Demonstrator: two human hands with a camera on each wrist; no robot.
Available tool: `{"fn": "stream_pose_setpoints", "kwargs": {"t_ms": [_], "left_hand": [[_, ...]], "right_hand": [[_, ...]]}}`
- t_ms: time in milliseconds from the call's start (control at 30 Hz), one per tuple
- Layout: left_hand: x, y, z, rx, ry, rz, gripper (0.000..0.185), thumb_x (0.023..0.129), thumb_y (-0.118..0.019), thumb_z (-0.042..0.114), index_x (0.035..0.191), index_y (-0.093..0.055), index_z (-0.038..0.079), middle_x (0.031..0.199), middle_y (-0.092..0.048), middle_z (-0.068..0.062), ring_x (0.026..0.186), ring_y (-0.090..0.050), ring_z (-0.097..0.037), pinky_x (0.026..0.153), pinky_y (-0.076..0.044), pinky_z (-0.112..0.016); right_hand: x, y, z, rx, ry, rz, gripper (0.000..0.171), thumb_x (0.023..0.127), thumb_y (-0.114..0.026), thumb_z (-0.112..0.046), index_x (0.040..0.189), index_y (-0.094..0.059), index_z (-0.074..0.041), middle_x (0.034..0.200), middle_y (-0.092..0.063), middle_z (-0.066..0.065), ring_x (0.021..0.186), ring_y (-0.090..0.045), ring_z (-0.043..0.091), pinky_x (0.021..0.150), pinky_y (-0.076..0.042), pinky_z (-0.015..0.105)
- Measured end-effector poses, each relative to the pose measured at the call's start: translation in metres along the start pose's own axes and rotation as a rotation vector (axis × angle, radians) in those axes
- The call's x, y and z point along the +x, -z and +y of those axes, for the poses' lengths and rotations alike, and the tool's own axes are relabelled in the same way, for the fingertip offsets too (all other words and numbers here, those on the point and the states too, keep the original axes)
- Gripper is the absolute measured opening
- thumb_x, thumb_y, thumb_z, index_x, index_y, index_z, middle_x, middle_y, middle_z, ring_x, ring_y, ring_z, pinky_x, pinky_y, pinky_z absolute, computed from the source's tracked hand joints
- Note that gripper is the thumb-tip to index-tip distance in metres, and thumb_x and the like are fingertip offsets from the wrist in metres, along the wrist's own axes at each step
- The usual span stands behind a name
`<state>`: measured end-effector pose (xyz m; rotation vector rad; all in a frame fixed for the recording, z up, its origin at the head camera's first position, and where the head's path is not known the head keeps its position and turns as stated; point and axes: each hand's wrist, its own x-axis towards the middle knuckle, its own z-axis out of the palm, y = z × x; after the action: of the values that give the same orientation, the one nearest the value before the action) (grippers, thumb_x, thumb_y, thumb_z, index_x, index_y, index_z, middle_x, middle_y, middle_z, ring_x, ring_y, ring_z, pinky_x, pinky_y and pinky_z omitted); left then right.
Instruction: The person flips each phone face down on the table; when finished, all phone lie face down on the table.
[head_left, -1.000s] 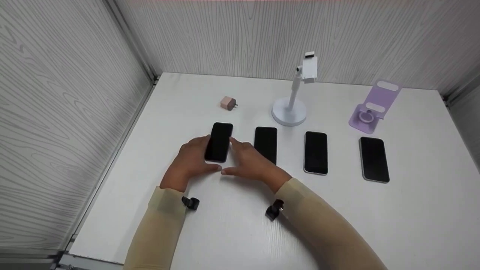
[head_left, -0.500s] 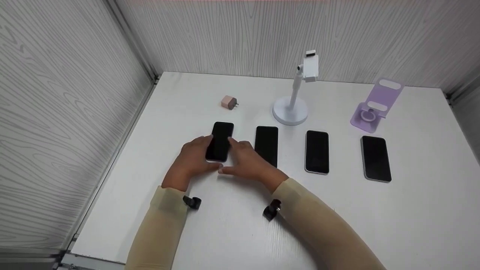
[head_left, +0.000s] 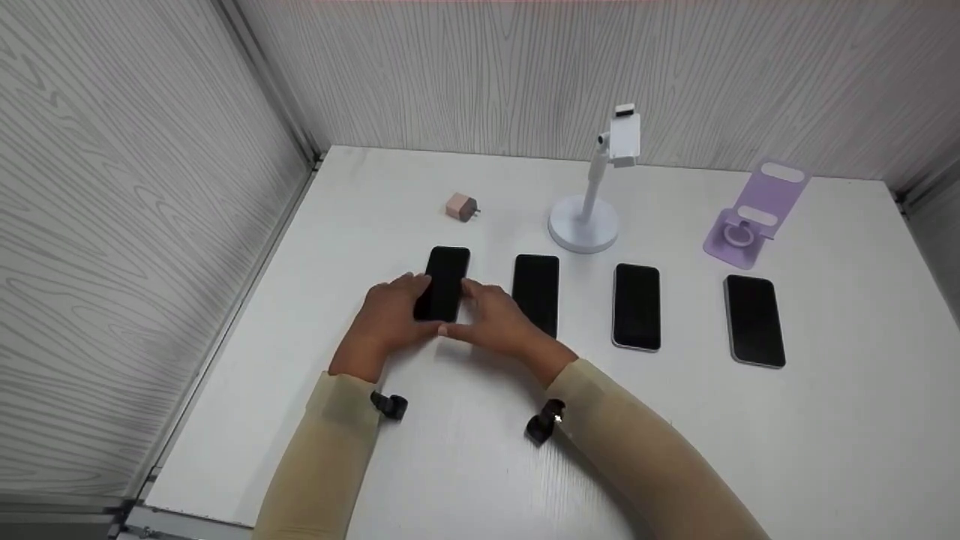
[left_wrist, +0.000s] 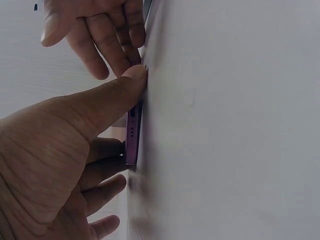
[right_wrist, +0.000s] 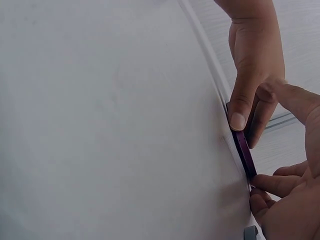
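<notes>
A black-screened smartphone (head_left: pixel 448 281) lies screen up at the left of a row of phones. My left hand (head_left: pixel 388 313) holds its lower left corner, fingers along the left side and thumb at the bottom edge. The purple rim of this smartphone (left_wrist: pixel 132 140) shows beneath the left thumb in the left wrist view. My right hand (head_left: pixel 499 319) touches the right side with its fingertips. Its thumb (right_wrist: pixel 300 100) stretches toward the left hand, off the phone. Under the right hand, a second smartphone (head_left: pixel 536 289) is partly hidden.
Two more smartphones, one mid-right (head_left: pixel 637 306) and one far right (head_left: pixel 754 321), lie on the white table (head_left: pixel 465 465). Behind them stand a white phone stand (head_left: pixel 583 225) and a purple folding stand (head_left: pixel 766 199). A pink and grey charger plug (head_left: pixel 462 207) sits at the back left.
My thumbs have come closer together until their tips overlap below the phone. Both hands stay around the same phone, which has hardly moved. The head view has shifted slightly.
</notes>
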<state>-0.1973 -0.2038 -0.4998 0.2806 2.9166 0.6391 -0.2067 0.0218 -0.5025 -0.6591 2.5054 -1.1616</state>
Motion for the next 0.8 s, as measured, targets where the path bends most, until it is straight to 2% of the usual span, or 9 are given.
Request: {"fn": "stream_pose_setpoints", "kwargs": {"t_ms": [200,333,433,533,633,800], "left_hand": [[0.002,0.000,0.000,-0.017,0.007,0.003,0.093,0.096,-0.079,0.059,0.166,-0.045,0.008,0.169,-0.047,-0.020,0.152,-0.043,-0.055,0.126,-0.038,-0.061],[0.003,-0.002,-0.001,-0.032,0.008,-0.002,0.095,0.096,-0.078,0.058,0.167,-0.043,0.007,0.170,-0.046,-0.021,0.152,-0.043,-0.055,0.126,-0.037,-0.062],[0.002,-0.001,-0.002,-0.043,0.002,-0.009,0.095,0.097,-0.077,0.057,0.168,-0.042,0.006,0.170,-0.044,-0.023,0.152,-0.043,-0.057,0.127,-0.036,-0.063],[0.001,0.000,-0.004,-0.057,0.011,-0.019,0.096,0.097,-0.076,0.060,0.169,-0.039,0.008,0.172,-0.040,-0.024,0.154,-0.040,-0.058,0.128,-0.034,-0.064],[0.000,0.000,-0.005,-0.068,0.029,-0.032,0.099,0.097,-0.075,0.063,0.171,-0.037,0.011,0.174,-0.037,-0.022,0.155,-0.036,-0.059,0.128,-0.034,-0.064],[0.001,0.000,-0.009,-0.057,0.043,-0.039,0.092,0.099,-0.074,0.059,0.171,-0.037,0.014,0.175,-0.037,-0.021,0.156,-0.034,-0.060,0.128,-0.033,-0.065]], "right_hand": [[0.002,0.000,0.003,0.180,-0.005,0.040,0.081,0.103,-0.076,-0.035,0.166,-0.040,0.000,0.164,-0.054,0.016,0.158,-0.045,0.029,0.131,-0.035,0.046],[0.002,-0.002,0.002,0.374,-0.019,0.055,0.074,0.105,-0.075,-0.025,0.167,-0.041,-0.002,0.164,-0.054,0.018,0.152,-0.053,0.032,0.126,-0.044,0.046],[0.002,-0.004,0.000,0.469,-0.021,0.066,0.074,0.104,-0.076,-0.019,0.166,-0.041,-0.003,0.165,-0.052,0.019,0.147,-0.059,0.033,0.120,-0.050,0.044],[0.003,-0.006,-0.003,0.488,-0.050,0.099,0.077,0.101,-0.078,-0.017,0.166,-0.040,0.000,0.165,-0.051,0.020,0.145,-0.062,0.033,0.116,-0.054,0.040],[0.004,-0.007,-0.006,0.486,-0.100,0.129,0.079,0.101,-0.079,-0.018,0.166,-0.037,0.003,0.159,-0.057,0.020,0.139,-0.066,0.030,0.111,-0.057,0.037],[0.004,-0.011,-0.014,0.449,-0.174,0.111,0.074,0.105,-0.074,-0.022,0.165,-0.039,0.005,0.136,-0.071,0.014,0.113,-0.075,0.019,0.094,-0.061,0.030]]}}
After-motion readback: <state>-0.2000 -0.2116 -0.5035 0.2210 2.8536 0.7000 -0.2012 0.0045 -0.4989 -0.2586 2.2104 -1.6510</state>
